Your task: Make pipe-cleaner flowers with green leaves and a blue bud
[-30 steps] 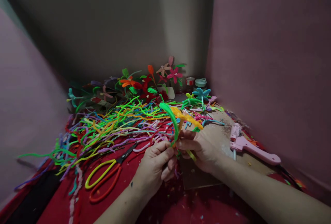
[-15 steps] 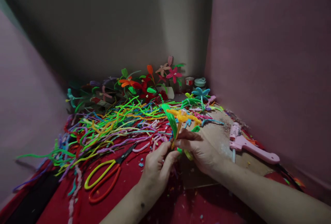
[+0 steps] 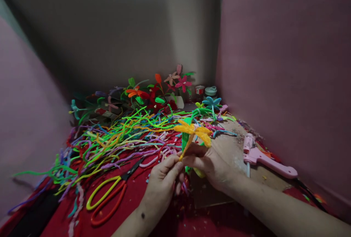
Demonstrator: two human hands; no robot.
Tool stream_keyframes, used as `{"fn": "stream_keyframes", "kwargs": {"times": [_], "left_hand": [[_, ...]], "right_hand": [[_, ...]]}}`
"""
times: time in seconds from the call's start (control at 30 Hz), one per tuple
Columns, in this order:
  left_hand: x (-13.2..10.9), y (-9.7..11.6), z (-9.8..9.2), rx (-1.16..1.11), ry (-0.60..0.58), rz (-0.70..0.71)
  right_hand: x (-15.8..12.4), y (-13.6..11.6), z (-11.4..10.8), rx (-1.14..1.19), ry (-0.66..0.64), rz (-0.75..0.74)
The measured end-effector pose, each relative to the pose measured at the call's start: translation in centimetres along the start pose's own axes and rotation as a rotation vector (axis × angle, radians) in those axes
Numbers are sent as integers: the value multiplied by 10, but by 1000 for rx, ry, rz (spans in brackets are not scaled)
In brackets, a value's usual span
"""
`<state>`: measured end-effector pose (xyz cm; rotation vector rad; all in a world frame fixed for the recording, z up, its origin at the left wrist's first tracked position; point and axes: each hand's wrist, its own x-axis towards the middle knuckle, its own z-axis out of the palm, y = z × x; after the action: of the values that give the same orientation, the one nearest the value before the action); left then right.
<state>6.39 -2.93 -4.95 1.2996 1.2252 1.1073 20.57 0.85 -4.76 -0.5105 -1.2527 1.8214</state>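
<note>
Orange pipe-cleaner flower [image 3: 195,131]: stem [image 3: 187,147] slanting down-left from bloom, low end pinched by left hand [image 3: 163,178], right hand [image 3: 215,167] gripping just beside.

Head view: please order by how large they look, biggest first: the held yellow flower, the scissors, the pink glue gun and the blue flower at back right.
1. Scissors
2. Pink glue gun
3. Yellow flower
4. Blue flower; farther back, so its real size is unsure
</note>
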Motion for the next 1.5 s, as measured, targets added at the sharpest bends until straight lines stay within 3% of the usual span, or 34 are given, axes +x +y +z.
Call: {"fn": "stream_keyframes", "kwargs": {"times": [0.07, 0.27, 0.5, 0.57, 0.63, 0.77, 0.83, 0.93, 1.13, 1.33, 1.5], "left_hand": [[0, -1, -1, -82, -24, -19], [2, -4, 0, -415, -127, -138], [5, 0, -5, -596, -404, -237], [5, 2, -5, -499, -376, -210], [3, 2, -4, -261, -250, -117], [0, -4, -2, 343, 45, 306], [0, -10, -3, 529, 89, 467], [1, -19, -6, 649, 88, 559], [2, -22, -6, 651, 95, 496], [1, -19, -4, 545, 112, 426], [1, -15, -1, 311, 88, 203]], "right_hand": [[1, 1, -1, -8, -16, -3], [2, 3, -4, 77, 92, 56], [1, 6, -9, 85, 30, 97], [1, 7, -9, 62, 40, 61], [2, 8, -7, 49, 91, 33], [2, 9, -2, 11, 263, 39], [1, 8, 1, 0, 280, 35], [0, 5, 4, -47, 275, 1], [-2, 2, 6, -38, 263, 30], [-2, 6, 4, -50, 220, -32], [-3, 7, 3, -175, 229, -18]]}}
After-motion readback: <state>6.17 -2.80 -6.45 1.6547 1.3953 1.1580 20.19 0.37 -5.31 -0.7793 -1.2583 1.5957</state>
